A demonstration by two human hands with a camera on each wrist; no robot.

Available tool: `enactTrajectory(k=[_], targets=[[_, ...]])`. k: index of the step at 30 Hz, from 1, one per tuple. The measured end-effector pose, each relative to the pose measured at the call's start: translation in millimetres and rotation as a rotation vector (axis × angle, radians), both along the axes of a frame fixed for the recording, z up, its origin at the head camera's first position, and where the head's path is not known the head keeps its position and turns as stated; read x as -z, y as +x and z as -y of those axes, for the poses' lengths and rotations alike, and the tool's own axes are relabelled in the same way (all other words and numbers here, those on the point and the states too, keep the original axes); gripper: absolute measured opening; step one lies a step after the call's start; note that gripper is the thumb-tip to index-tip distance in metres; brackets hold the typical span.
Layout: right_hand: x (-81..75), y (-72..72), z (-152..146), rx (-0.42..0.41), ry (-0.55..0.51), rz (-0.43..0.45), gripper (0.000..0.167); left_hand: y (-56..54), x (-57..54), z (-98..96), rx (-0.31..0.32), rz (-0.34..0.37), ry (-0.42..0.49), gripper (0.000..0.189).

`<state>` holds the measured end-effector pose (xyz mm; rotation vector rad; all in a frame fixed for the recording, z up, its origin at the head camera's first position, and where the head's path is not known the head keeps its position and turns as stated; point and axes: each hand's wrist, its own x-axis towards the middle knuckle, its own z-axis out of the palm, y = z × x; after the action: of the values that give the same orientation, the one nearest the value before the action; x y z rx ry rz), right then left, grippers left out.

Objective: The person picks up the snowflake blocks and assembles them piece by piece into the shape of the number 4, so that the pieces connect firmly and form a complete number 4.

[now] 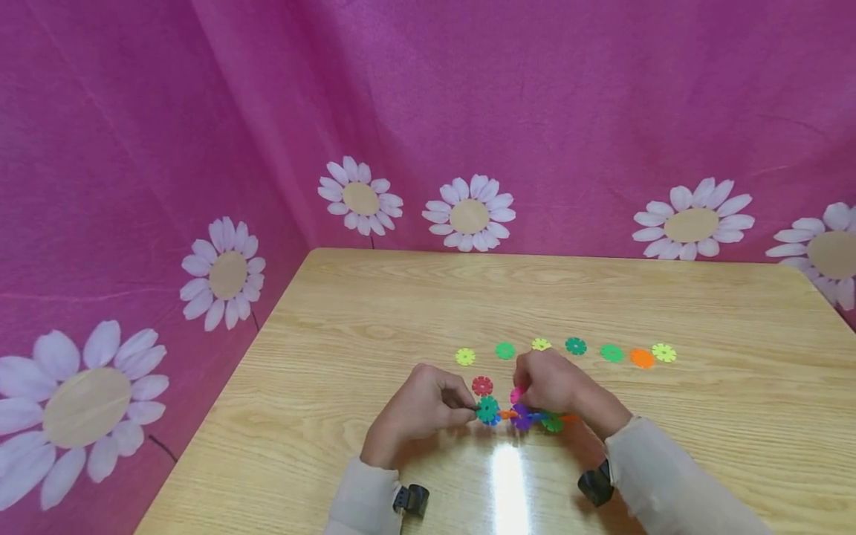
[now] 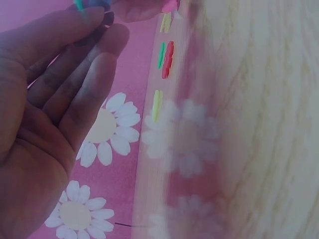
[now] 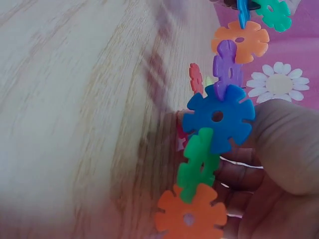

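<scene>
From my remote seat I see a chain of coloured discs [image 1: 521, 419] over the table [image 1: 267, 446], its left end pinched by the left hand [image 1: 426, 397]; the right hand [image 1: 553, 380] pinches a pink disc [image 1: 516, 394]; beyond lie a red disc [image 1: 482, 386], loose discs [image 1: 576, 346], a flowered curtain [image 1: 535, 89]

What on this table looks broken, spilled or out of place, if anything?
Nothing looks broken or spilled, and the interlocked disc chain shows no visible damage. One mild oddity: at the loose row's right end, the orange notched disc and yellow notched disc crowd together, while the row's other discs lie spaced apart.
</scene>
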<state>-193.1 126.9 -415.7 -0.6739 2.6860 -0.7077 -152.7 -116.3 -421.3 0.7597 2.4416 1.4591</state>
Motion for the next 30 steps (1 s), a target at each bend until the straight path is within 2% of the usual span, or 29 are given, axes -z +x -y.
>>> enactTrajectory(k=[4,11,19,24,30], targets=[[2.0,-1.1,-3,0.024,-0.044,0.010,0.017,-0.1,-0.4,-0.7,0.001,0.001,0.002,0.012],[-1.8,1.3,-16,0.066,-0.185,0.075,0.014,-0.2,-1.4,-3.4,0.000,-0.004,-0.001,0.011],[-12.6,5.5,-30,0.070,-0.307,0.004,0.010,-1.4,-1.7,-5.8,-0.006,-0.004,-0.018,0.011],[-20.3,12.2,-32,0.031,-0.406,-0.041,0.011,-2.5,-3.2,-7.2,-0.004,-0.007,-0.024,0.010],[-26.3,24.3,-26,-0.071,-0.516,-0.008,0.009,-3.8,-3.6,-9.3,-0.006,-0.007,-0.023,0.010]])
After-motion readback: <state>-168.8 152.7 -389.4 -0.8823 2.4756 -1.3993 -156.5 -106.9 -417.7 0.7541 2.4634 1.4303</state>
